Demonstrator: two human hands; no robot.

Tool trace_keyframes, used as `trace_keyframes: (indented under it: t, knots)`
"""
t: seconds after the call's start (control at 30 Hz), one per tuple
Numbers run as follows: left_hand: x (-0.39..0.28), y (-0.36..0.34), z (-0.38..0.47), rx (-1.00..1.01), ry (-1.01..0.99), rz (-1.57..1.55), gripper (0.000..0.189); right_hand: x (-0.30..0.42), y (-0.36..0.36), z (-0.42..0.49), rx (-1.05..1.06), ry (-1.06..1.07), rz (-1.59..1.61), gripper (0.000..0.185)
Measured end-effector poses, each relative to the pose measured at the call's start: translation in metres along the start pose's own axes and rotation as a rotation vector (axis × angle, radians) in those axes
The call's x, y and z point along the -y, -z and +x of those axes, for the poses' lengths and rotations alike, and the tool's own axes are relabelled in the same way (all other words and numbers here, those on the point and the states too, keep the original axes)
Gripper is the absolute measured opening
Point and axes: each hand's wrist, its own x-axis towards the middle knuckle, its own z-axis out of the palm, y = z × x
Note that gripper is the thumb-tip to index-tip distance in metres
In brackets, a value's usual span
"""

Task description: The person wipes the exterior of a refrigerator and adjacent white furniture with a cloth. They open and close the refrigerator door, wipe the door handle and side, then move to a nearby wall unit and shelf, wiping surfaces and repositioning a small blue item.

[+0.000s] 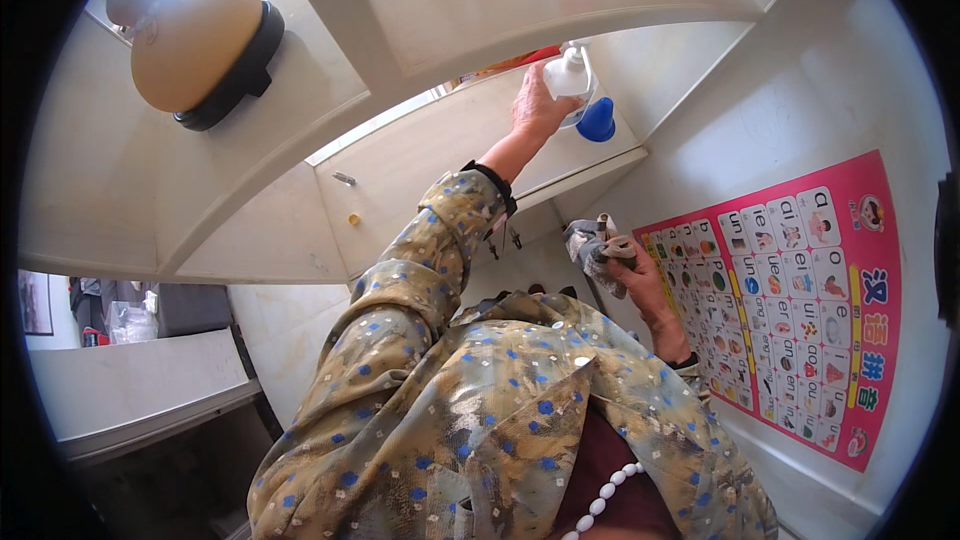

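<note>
My left hand (541, 103) is stretched out over the lower white shelf and is closed around a pump bottle (568, 76) of pale translucent plastic. The bottle's pump head points up, and a blue cone-shaped object (598, 120) stands right beside it. My right hand (640, 277), lower down and in front of the shelf, grips a crumpled grey and whitish cloth (596, 249). The cloth hangs near the edge of the wall poster.
A pink-edged poster (881, 300) with letters and small pictures hangs on the right wall. Above the lower shelf curves an upper shelf (300, 165) bearing a tan rounded object with a black base (199, 52). A small yellow cap (354, 219) and a metal clip (344, 178) lie on the lower shelf.
</note>
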Motion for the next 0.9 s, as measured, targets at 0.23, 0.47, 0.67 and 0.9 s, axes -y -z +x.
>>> trace_keyframes:
  t: [0.23,0.47,0.67,0.9]
  knots:
    - [0.019,0.034,-0.027,0.118,-0.001,0.210,0.118,0.009,-0.009,0.012,0.075,0.032,-0.088,0.018]
    - [0.091,0.164,-0.094,-0.012,0.339,1.057,0.056,0.044,-0.046,0.049,0.259,0.149,-0.105,0.022]
    - [0.126,0.226,-0.135,-0.150,0.604,1.114,0.037,0.042,-0.085,0.129,0.073,0.327,-0.179,0.025]
    - [0.133,0.224,-0.156,-0.132,0.575,1.001,0.026,-0.025,-0.106,0.166,0.009,0.638,-1.352,0.060]
